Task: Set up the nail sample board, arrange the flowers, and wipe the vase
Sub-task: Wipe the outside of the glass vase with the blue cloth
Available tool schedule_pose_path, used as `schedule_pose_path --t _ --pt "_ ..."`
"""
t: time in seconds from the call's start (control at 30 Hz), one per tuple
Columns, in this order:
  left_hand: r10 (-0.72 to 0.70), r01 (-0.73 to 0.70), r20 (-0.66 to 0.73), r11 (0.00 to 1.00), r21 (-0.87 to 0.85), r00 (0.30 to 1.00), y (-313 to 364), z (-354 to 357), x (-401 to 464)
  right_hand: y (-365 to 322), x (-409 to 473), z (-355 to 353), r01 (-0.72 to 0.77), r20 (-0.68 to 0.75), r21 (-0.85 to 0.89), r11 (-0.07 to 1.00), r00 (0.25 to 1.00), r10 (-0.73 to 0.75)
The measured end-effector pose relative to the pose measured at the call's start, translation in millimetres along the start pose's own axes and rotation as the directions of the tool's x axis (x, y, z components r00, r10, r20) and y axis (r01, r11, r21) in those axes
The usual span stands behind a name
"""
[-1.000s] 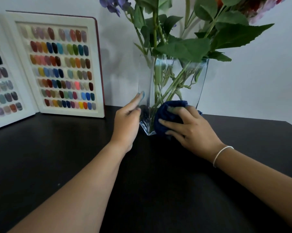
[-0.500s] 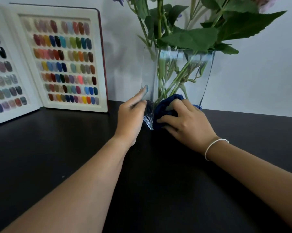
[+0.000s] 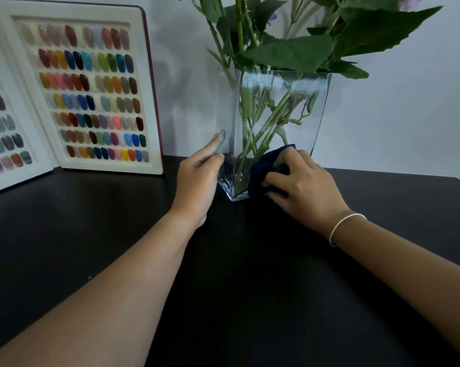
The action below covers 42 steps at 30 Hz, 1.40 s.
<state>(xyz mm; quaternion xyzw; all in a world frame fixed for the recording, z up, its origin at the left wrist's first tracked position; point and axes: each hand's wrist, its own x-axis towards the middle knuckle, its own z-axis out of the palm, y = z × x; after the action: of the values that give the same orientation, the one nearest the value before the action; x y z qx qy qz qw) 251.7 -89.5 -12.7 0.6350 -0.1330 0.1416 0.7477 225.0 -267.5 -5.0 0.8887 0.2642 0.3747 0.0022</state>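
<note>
A clear square glass vase [image 3: 297, 107] stands on the black table, holding green flower stems and leaves [image 3: 289, 54]. My left hand [image 3: 197, 178] rests flat against the vase's left side near its base, fingers straight. My right hand [image 3: 305, 189] presses a dark blue cloth [image 3: 263, 168] onto the lower front of the vase. The nail sample board [image 3: 88, 88] stands open against the wall at the left, its rows of coloured nail tips facing me.
The black table [image 3: 91, 234] runs from the wall toward me, with its right edge at the far right. A pale wall stands close behind the vase and board. A white bracelet [image 3: 342, 226] circles my right wrist.
The view has tilted down a little, so vase and board sit higher in frame. My right hand with the cloth has shifted slightly on the vase's lower front. My left hand stays put.
</note>
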Motion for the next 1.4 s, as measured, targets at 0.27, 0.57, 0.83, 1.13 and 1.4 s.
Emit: schedule_pose_path --t 0.27,0.57,0.83,1.13,1.4 --pt "-0.034 0.034 -0.002 0.999 -0.018 0.999 -0.9 0.1 1.1 25.9 -12.9 -3.0 -0.091 0.020 0.094 0.991 0.996 0.090" --pt "-0.024 0.024 0.004 0.999 -0.032 1.000 -1.5 0.5 1.5 29.0 -13.0 -2.8 -0.147 0.012 0.226 0.963 0.989 0.148" --pt "-0.016 0.016 -0.009 1.000 0.000 1.000 -0.1 1.7 0.0 22.8 -11.7 -1.1 -0.141 -0.044 0.235 0.962 0.987 0.155" --pt "-0.005 0.004 -0.021 1.000 -0.027 1.000 4.2 3.8 -2.7 -3.4 -0.5 -0.3 0.028 -0.026 0.176 0.984 0.999 -0.024" --pt "0.006 -0.006 -0.011 1.000 -0.012 1.000 3.7 3.6 -2.8 -20.9 7.6 -2.1 0.109 -0.014 0.234 0.966 0.994 -0.109"
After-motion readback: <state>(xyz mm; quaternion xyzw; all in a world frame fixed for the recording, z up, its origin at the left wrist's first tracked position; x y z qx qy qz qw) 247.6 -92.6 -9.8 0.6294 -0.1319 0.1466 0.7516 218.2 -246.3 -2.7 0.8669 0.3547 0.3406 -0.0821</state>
